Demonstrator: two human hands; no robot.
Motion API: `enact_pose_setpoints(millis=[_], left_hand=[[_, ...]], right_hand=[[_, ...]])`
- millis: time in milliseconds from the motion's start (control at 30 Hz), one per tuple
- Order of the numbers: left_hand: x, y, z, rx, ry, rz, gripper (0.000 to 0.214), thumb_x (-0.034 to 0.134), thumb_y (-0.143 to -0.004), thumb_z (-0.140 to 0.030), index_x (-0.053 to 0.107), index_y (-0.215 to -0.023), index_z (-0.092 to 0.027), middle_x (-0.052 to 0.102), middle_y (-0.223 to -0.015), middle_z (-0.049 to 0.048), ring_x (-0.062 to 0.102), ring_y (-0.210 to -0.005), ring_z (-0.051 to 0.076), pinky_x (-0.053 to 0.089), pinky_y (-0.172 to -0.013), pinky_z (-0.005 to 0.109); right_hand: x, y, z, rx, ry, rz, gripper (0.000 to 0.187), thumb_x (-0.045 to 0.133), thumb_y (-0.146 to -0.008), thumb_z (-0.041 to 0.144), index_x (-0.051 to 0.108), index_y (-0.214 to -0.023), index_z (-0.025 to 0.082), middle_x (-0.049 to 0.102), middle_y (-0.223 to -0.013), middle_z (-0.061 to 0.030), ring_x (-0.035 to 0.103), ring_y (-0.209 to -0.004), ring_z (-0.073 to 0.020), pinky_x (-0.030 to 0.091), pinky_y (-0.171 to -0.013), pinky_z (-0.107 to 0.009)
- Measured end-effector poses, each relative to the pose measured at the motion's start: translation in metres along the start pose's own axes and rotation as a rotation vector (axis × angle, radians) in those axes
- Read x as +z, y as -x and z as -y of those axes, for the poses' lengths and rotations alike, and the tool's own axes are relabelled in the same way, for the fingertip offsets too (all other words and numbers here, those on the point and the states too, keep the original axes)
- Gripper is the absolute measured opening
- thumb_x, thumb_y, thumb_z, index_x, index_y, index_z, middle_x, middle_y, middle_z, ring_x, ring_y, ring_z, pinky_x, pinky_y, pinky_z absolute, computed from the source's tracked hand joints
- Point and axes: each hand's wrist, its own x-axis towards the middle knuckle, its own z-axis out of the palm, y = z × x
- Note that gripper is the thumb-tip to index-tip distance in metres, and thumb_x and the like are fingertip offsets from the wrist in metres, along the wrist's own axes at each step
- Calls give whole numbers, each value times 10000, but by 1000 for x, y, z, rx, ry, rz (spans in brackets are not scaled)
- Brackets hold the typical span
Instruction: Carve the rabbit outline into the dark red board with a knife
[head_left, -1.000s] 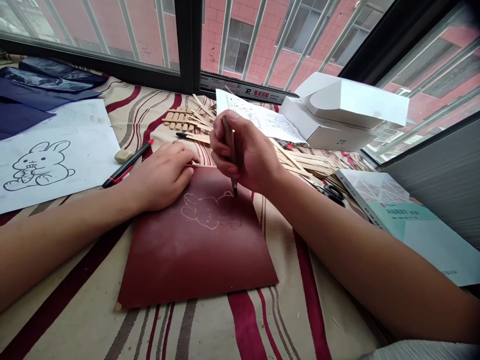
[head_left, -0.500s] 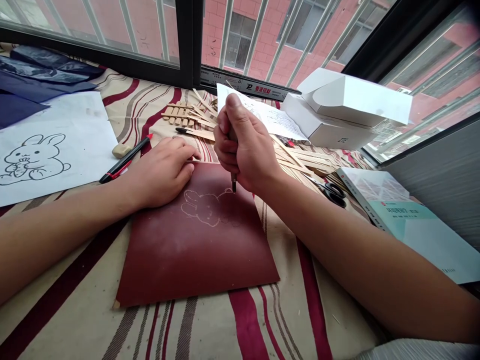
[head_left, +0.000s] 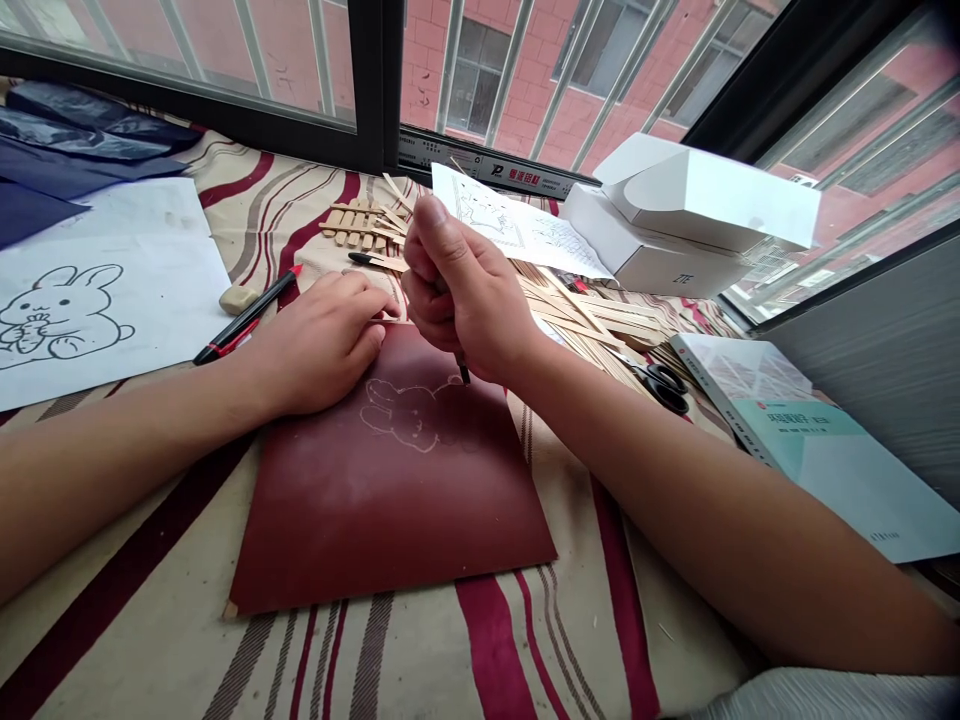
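A reddish-brown board [head_left: 390,520] lies on the striped cloth, with a pale rabbit outline [head_left: 401,415] scratched into its far half. My left hand [head_left: 330,335] is closed over the board's far left edge, the thumb on the surface and the fingers curled at the rim. In a fist above the far right part, my right hand [head_left: 469,285] grips a carving tool [head_left: 464,372]. Only its dark, narrow tip shows below the fist; the handle is hidden. The tool leans, its tip at the outline's right end.
Left lies paper with a drawn rabbit [head_left: 67,310], beside an eraser [head_left: 238,299] and a black-red pen [head_left: 247,315]. Wooden strips [head_left: 592,320], black-handled scissors [head_left: 666,385], a white box [head_left: 675,240] and a book [head_left: 817,440] lie right. A window frame [head_left: 379,90] stands behind.
My right fist has tipped to the left, so the carving tool leans more, its tip staying near the same spot. My left hand and the board look unmoved; the view has shifted slightly.
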Motion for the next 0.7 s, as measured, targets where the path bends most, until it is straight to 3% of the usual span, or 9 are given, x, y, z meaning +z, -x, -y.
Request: enact_pose_setpoints(millis=[167, 333, 400, 500, 700], left_hand=[[1, 0, 1, 10, 21, -10, 296, 382, -956, -329, 645, -1038, -219, 655, -1273, 169, 578, -1291, 381, 467, -1168, 624], [-1, 1, 0, -12, -39, 2, 324, 355, -996, -354, 632, -1104, -223, 651, -1189, 150, 588, -1199, 344, 479, -1130, 594], [-2, 2, -1, -20, -72, 21, 332, 354, -1005, -347, 632, -1119, -208, 642, -1185, 144, 580, -1178, 329, 483, -1120, 587], [-4, 3, -4, -8, -87, 23, 329, 347, -1019, -315, 630, -1129, -189, 636, -1205, 142, 571, -1179, 313, 488, -1120, 571], [-4, 1, -5, 19, -83, 40, 416, 305, -1045, -299, 652, -1192, -124, 638, -1335, 193, 552, -1329, 356, 458, -1197, 594]], right_hand=[[2, -3, -2, 16, 85, 105, 645, 598, -1007, 736, 355, -704, 220, 295, -661, 56, 272, -539, -56, 226, -420, -163], [-2, -11, -17, -139, 216, -187, 630, 584, -992, 763, 387, -728, 226, 328, -681, 39, 343, -564, -69, 245, -452, -170], [-3, -11, -18, -146, 244, -242, 633, 572, -989, 775, 382, -727, 231, 329, -680, 37, 360, -567, -74, 261, -458, -173], [-3, -8, -15, -113, 209, -138, 638, 595, -987, 767, 367, -724, 232, 333, -666, 39, 383, -567, -75, 272, -447, -170], [-3, -2, -8, -62, 60, 281, 641, 620, -995, 745, 373, -711, 225, 287, -620, 69, 330, -520, -44, 236, -412, -138]])
